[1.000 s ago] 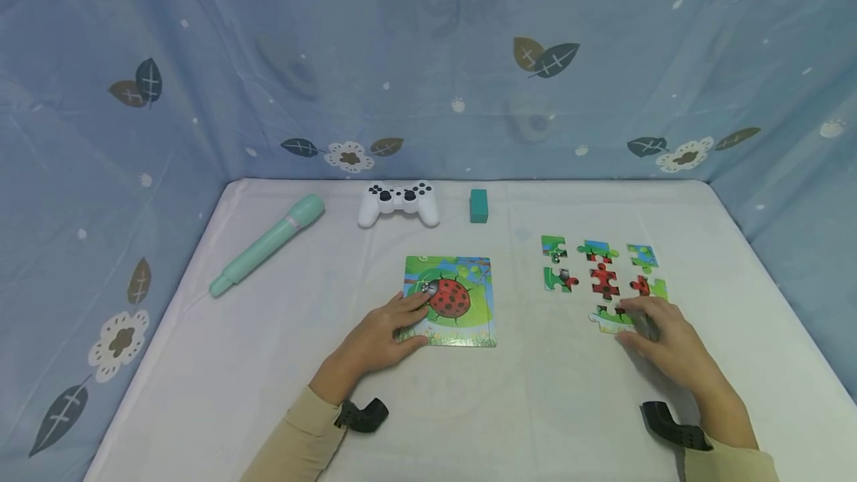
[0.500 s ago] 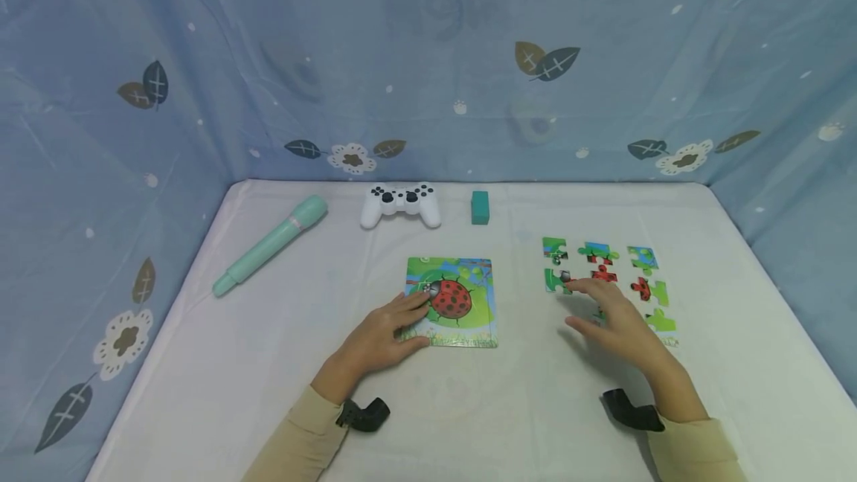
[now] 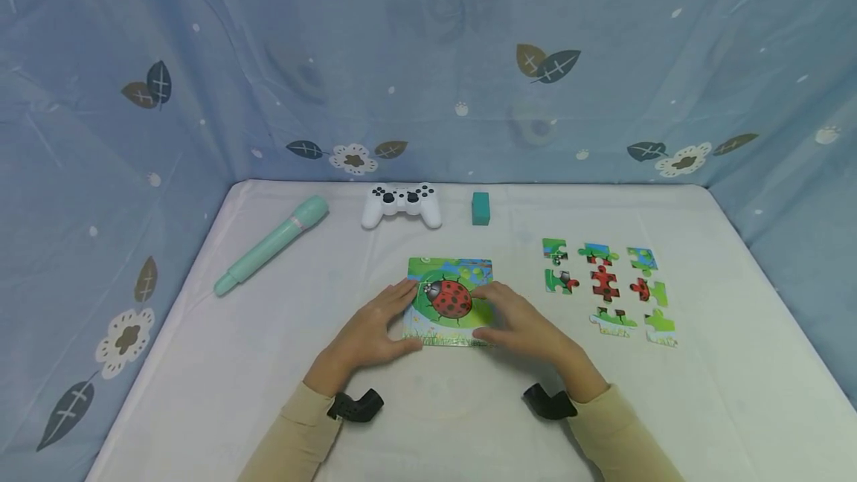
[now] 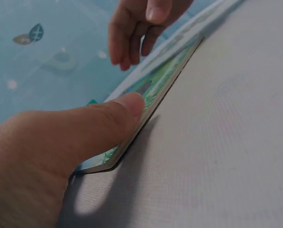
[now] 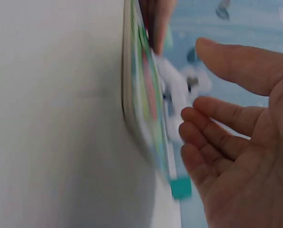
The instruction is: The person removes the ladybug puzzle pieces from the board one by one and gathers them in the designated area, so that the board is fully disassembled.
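Note:
A square ladybug puzzle board (image 3: 435, 329) lies in the middle of the white table. Along its left side, my left hand (image 3: 368, 333) touches it with fairly straight fingers. The left wrist view shows that thumb (image 4: 127, 107) on the board's front edge; the other fingers are hidden there. My right hand (image 3: 529, 329) hovers over the board's right side, thumb and fingers spread apart. In the right wrist view the right palm (image 5: 250, 180) faces the board (image 5: 146, 90), holding nothing. Loose jigsaw pieces (image 3: 605, 285) lie in three spaced rows to the right.
Behind the board stand a white game controller (image 3: 402, 204) and a small teal block (image 3: 480, 208). A mint-green tube with a wider cap (image 3: 271, 245) lies at the left. Blue patterned cloth (image 3: 428, 65) hangs along the back and sides of the table.
My right hand has moved left from the loose pieces to the board's right side, uncovering the lower row. The left hand has shifted slightly toward the board's left edge.

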The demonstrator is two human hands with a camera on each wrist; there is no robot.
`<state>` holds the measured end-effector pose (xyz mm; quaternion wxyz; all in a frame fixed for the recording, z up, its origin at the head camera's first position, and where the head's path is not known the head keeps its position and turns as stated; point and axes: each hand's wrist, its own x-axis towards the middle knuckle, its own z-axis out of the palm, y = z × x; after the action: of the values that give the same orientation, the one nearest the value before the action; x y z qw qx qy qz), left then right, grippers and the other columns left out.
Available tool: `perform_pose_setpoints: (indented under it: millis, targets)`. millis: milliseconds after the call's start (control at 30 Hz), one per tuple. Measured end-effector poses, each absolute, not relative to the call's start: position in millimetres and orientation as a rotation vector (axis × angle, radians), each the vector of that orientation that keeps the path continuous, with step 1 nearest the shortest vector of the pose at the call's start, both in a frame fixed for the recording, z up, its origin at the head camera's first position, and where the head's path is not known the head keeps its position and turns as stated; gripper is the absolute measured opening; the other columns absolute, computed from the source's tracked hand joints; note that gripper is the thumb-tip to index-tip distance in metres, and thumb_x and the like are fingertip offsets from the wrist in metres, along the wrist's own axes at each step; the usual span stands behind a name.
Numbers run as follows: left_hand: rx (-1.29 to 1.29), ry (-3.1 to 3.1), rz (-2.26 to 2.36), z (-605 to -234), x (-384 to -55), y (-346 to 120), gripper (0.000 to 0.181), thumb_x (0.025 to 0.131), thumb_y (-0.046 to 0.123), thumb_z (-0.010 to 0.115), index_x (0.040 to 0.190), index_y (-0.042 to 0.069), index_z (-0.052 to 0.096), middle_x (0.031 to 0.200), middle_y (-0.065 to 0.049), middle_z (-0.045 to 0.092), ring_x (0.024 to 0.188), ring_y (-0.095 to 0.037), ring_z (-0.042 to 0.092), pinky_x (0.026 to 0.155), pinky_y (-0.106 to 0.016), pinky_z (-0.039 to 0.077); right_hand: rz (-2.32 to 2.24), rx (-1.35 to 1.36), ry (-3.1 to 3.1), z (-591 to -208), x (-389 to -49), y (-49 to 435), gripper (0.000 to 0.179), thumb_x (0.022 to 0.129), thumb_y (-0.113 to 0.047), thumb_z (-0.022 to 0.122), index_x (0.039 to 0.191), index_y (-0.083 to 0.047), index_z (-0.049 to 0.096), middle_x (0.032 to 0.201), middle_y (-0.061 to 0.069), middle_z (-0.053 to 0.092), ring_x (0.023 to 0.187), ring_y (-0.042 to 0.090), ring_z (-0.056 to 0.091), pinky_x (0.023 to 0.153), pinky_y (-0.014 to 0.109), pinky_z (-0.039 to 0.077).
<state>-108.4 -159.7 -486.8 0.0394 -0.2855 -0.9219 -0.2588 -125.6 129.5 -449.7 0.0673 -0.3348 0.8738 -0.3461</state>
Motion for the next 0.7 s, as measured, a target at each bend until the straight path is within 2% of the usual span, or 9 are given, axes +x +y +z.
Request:
perform_pose_setpoints:
  millis: [300, 467, 700]
  targets:
    - [-0.906, -2.838, -0.732, -486, -110, -159, 0.085, 0.080, 0.052, 0.068, 0.141, 0.000, 0.043, 0.152, -0.008, 0.035, 0.141, -0.023, 0.031, 0.117, -0.038, 0.029, -1.024, -1.078, 2.591, -463, -124, 81, 0.046, 0.082, -0.018, 0.073, 0.122, -0.003, 0.056, 0.124, 0.009, 0.054, 0.117, 0.023, 0.049, 0.101, 0.043, 0.045]
    - [-0.898, -2.850, -0.749, -486, -109, -159, 0.086, 0.079, 0.052, 0.069, 0.141, -0.001, 0.042, 0.152, -0.008, 0.035, 0.142, -0.023, 0.031, 0.118, -0.038, 0.027, -1.045, -1.159, 2.655, -473, -121, 74, 0.041, 0.081, -0.018, 0.075, 0.116, -0.002, 0.059, 0.125, 0.010, 0.051, 0.120, 0.025, 0.045, 0.102, 0.042, 0.043]
    - [-0.909, -2.832, -0.761, -487, -110, -159, 0.085, 0.079, 0.051, 0.070, 0.141, -0.001, 0.042, 0.152, -0.007, 0.035, 0.141, -0.024, 0.031, 0.118, -0.039, 0.028, -1.144, -1.111, 2.638, -478, -122, 73, 0.042, 0.079, -0.018, 0.077, 0.114, -0.006, 0.058, 0.123, 0.008, 0.051, 0.118, 0.023, 0.045, 0.100, 0.041, 0.045]
